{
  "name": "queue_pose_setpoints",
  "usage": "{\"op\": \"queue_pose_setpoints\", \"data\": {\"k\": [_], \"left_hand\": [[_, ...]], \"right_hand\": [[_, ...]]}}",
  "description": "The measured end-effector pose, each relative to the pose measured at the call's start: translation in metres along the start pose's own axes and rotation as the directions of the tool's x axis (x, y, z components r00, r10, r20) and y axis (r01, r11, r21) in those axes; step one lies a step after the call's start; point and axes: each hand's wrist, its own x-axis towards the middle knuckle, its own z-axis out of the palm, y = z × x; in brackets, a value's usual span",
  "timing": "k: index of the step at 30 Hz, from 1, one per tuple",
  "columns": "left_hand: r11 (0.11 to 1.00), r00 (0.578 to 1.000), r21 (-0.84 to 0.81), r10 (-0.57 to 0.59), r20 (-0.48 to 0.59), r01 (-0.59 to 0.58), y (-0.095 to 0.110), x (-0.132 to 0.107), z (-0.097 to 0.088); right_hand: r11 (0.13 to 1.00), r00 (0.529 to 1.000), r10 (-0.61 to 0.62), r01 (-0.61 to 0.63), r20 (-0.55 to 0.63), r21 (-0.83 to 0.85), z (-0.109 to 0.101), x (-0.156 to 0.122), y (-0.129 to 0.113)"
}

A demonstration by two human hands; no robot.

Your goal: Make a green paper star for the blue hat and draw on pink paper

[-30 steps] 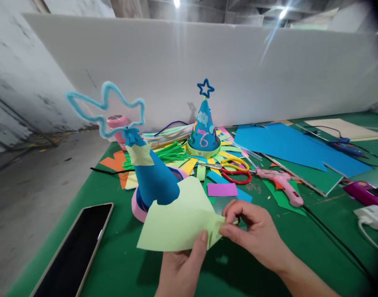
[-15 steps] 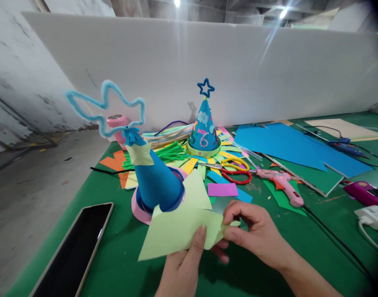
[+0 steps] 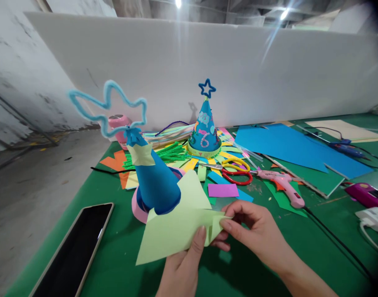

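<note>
My left hand [image 3: 189, 260] grips a pale green sheet of paper [image 3: 173, 235] from below, its thumb pressed on top. At the sheet's right end, my right hand [image 3: 253, 225] pinches a bent-over flap between thumb and fingers. Just beyond the paper, a blue paper cone hat [image 3: 158, 181] leans to the left, with a pink brim [image 3: 137, 206] at its base. A pale green paper piece wraps its upper part, and a light blue fuzzy-wire star [image 3: 106, 105] tops it. The near edge of the cone is partly hidden by the sheet.
A decorated blue hat [image 3: 204, 136] with a "6" stands at the back. Red-and-yellow scissors [image 3: 236, 171] and a pink glue gun [image 3: 283, 185] lie right of centre, its cord trailing right. A phone [image 3: 74, 251] lies left; blue sheets [image 3: 278, 144] lie back right.
My right fingers have bent the sheet's right end over into a flap. The sheet has shifted slightly down and left in my left hand.
</note>
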Motion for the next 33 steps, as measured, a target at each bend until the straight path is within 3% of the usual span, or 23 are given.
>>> {"op": "queue_pose_setpoints", "data": {"k": [9, 16, 24, 33], "left_hand": [[1.000, 1.000, 0.018, 0.002, 0.009, -0.002, 0.000, 0.000, 0.001], [0.999, 0.998, 0.003, 0.034, -0.046, -0.034, 0.000, -0.004, 0.008], [1.000, 0.994, 0.023, 0.019, -0.104, -0.017, 0.002, -0.005, 0.011], [0.997, 0.996, 0.082, 0.004, -0.092, 0.004, 0.000, -0.004, 0.008]], "right_hand": [[0.997, 0.997, 0.072, -0.073, -0.013, -0.032, 0.005, -0.003, -0.007], [0.980, 0.997, 0.043, -0.054, -0.057, -0.193, 0.006, -0.003, -0.006], [0.982, 0.995, 0.068, -0.080, -0.079, -0.169, 0.009, -0.004, -0.011], [0.982, 0.992, 0.033, -0.055, -0.125, -0.182, 0.012, -0.005, -0.012]]}}
